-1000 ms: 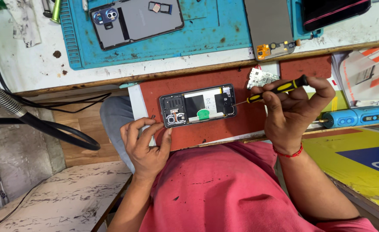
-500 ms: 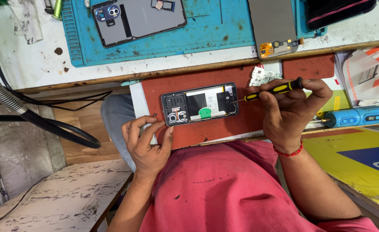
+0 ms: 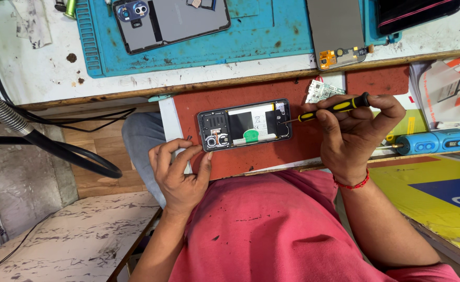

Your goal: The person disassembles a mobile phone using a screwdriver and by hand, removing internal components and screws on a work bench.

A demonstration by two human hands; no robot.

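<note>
The opened phone [image 3: 244,125] lies on the red mat [image 3: 251,156], as it did a moment ago. The right hand [image 3: 352,133] keeps gripping the yellow-and-black screwdriver [image 3: 334,108], tip at the phone's right end, barely shifted. The left hand [image 3: 180,172] stays loosely curled, holding nothing, fingertips at the phone's lower left corner.

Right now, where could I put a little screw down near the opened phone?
Bare red mat below the opened phone, between left hand and right hand. Also red strip above it. Crowded right: screwdriver, circuit board.
</note>
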